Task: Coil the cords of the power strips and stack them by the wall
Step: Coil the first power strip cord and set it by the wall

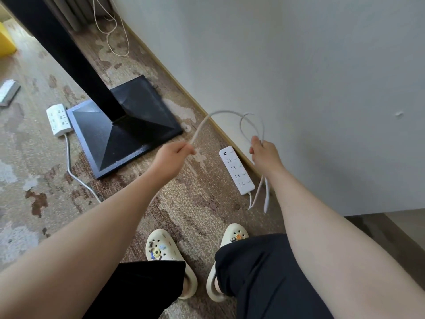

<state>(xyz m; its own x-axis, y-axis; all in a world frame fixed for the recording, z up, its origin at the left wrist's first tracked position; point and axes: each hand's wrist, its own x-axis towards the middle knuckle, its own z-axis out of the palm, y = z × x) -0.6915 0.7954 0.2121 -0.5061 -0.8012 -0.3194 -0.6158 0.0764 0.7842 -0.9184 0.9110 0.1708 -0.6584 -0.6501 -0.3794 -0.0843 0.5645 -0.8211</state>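
A long white power strip lies on the carpet beside the wall's baseboard. Its white cord arcs up in loops between my hands. My right hand grips the gathered loops above the strip, and loop ends hang down below it. My left hand pinches the cord's free run to the left. A second, wider white power strip lies at the left of the black stand base, with its cord trailing over the carpet toward me.
A black post on a square black base stands between the two strips. The white wall runs along the right. A thin beige cord lies at the back, a yellow object far left. My feet in cream clogs are below.
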